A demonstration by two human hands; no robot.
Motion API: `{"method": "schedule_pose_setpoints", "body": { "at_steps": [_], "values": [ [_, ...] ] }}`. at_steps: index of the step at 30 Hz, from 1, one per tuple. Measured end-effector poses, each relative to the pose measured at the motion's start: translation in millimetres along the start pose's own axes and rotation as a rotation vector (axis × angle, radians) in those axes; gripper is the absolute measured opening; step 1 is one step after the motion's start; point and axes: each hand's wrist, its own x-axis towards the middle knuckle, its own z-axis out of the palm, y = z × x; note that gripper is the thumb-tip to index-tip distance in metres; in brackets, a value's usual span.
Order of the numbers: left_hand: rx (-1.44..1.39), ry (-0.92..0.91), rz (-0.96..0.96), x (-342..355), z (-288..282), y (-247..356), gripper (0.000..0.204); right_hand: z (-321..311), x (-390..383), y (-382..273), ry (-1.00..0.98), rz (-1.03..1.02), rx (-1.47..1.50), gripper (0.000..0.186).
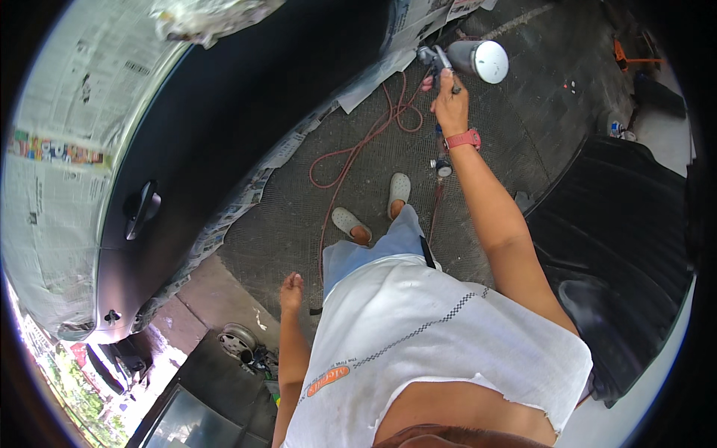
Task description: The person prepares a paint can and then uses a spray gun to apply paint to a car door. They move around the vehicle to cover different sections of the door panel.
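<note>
My right hand, with a red watch on its wrist, is wrapped round the handle of a paint spray gun. A grey cup with a round white end is fixed to the gun, out to the right. The gun's head is beside the far end of a dark car door panel. Low at my left side hangs my left hand, its fingers loosely curled with nothing visible in them. The door handle is on the panel's near part.
Newspaper masking covers the car around the panel. A reddish air hose loops over the dark floor by my feet, and a gauge fitting hangs below my right wrist. A black panel lies at right; a wheel rim is at lower left.
</note>
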Motion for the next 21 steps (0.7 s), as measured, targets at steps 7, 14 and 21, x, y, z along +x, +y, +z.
{"method": "schedule_pose_setpoints", "body": {
  "at_steps": [7,14,21],
  "values": [
    [0.391,-0.093,-0.035,-63.2,72.4,47.1,0.057,-6.7,-2.8,59.5,0.011,0.095,0.096,0.048],
    [0.615,-0.398,-0.265,-82.9,94.6,94.4,0.058,27.3,-76.7,87.7,-0.526,0.003,0.148,0.044],
    [0.543,-0.485,-0.245,-101.0,113.3,126.5,0.059,40.3,-64.0,126.7,-0.718,-0.093,0.035,0.047]
  ]
}}
